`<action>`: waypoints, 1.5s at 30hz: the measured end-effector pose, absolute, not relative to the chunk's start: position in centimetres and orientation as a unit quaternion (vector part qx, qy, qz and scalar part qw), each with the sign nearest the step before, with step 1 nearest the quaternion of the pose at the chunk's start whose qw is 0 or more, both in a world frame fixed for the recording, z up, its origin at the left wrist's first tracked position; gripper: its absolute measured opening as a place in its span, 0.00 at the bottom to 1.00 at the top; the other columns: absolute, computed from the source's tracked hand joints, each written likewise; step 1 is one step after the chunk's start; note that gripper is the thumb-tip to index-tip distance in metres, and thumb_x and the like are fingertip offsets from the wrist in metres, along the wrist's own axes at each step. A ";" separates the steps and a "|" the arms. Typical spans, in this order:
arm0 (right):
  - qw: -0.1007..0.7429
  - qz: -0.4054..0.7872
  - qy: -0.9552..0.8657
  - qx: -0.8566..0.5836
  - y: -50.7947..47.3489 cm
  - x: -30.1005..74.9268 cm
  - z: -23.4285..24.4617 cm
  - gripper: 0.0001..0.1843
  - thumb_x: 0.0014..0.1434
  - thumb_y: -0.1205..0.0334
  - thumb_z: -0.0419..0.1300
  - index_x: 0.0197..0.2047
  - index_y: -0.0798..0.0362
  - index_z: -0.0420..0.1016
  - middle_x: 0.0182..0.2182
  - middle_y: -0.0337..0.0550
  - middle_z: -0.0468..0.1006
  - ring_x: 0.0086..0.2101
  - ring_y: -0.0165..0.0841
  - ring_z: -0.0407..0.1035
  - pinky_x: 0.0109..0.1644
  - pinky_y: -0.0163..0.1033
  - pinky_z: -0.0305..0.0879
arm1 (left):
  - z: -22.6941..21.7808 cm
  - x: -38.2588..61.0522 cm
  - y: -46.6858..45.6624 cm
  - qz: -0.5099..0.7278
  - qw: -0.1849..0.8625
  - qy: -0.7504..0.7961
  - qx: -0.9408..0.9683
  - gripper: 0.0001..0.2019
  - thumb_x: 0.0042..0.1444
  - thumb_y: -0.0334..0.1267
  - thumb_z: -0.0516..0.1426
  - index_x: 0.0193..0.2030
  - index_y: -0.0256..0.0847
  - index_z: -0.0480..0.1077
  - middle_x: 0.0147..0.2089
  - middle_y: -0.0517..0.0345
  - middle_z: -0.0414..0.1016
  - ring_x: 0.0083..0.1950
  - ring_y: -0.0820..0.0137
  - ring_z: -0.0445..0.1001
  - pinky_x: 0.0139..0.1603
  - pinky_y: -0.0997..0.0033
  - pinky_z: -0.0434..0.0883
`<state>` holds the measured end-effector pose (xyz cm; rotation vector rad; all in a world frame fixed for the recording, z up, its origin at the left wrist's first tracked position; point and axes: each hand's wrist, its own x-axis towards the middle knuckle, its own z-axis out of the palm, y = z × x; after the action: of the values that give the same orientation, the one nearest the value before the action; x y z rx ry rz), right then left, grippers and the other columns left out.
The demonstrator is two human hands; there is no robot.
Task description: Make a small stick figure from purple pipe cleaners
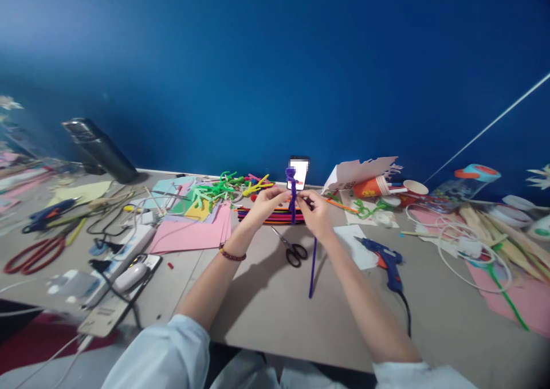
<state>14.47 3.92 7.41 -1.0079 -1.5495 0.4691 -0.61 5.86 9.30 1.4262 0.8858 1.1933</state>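
Note:
Both hands are raised above the middle of the grey table [266, 303]. My left hand [267, 201] and my right hand [315, 211] pinch a purple pipe cleaner figure [293, 193] between them; it stands upright with a twisted loop at its top. A long straight purple pipe cleaner [312, 267] hangs or lies below my right hand, reaching toward the table's front. A beaded bracelet [232, 255] circles my left wrist.
Small black-handled scissors [293, 250] lie under my hands. A blue glue gun [387, 263] lies to the right, pink paper [189, 234], green pipe cleaners [215, 189] and a stack of coloured pipe cleaners [262, 215] behind. Red scissors [32, 255], a power strip [129, 246], paper cups [373, 187].

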 end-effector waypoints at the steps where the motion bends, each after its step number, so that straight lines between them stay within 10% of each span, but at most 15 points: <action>1: 0.562 0.180 -0.686 -0.425 3.8 14.6 7.6 0.07 0.57 0.61 0.54 0.33 0.52 0.72 0.32 0.43 0.74 0.35 0.34 0.68 0.40 0.38 0.63 | 9.4 -0.5 5.7 0.493 0.524 0.367 0.589 0.11 0.46 0.43 0.61 0.31 0.36 0.75 0.29 0.55 0.74 0.31 0.73 0.69 0.34 0.74 0.65; 21: 0.533 -0.001 -0.703 -0.472 3.2 13.9 6.7 0.09 0.60 0.63 0.50 0.36 0.51 0.71 0.33 0.45 0.74 0.36 0.34 0.68 0.41 0.37 0.63 | 8.3 1.4 5.3 0.568 0.583 0.366 0.451 0.14 0.37 0.41 0.66 0.25 0.35 0.68 0.25 0.62 0.67 0.26 0.78 0.65 0.30 0.76 0.64; 31: 0.565 0.080 -0.662 -0.486 2.2 13.0 8.0 0.09 0.57 0.61 0.53 0.34 0.51 0.73 0.31 0.45 0.74 0.34 0.35 0.68 0.40 0.40 0.64 | 8.3 1.2 5.4 0.570 0.562 0.351 0.486 0.14 0.40 0.43 0.64 0.24 0.36 0.67 0.23 0.63 0.67 0.26 0.77 0.65 0.31 0.76 0.63; 38: 0.530 0.435 -0.572 -0.450 1.5 13.5 9.8 0.13 0.53 0.54 0.57 0.37 0.52 0.76 0.27 0.43 0.77 0.23 0.32 0.68 0.22 0.35 0.62 | 9.1 -1.0 6.2 0.494 0.576 0.318 0.568 0.14 0.43 0.45 0.63 0.28 0.35 0.69 0.25 0.61 0.69 0.26 0.77 0.66 0.31 0.75 0.63; 45: 0.569 0.286 -0.569 -0.520 2.1 16.0 11.1 0.10 0.50 0.57 0.59 0.31 0.54 0.78 0.27 0.43 0.78 0.28 0.33 0.68 0.32 0.37 0.63 | 9.7 -1.9 6.1 0.430 0.581 0.290 0.628 0.14 0.47 0.46 0.61 0.29 0.35 0.69 0.22 0.64 0.63 0.22 0.80 0.58 0.25 0.78 0.55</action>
<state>15.96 2.08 11.08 -1.2214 -1.3353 0.6715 -1.94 6.06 9.74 1.4664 0.6766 1.0058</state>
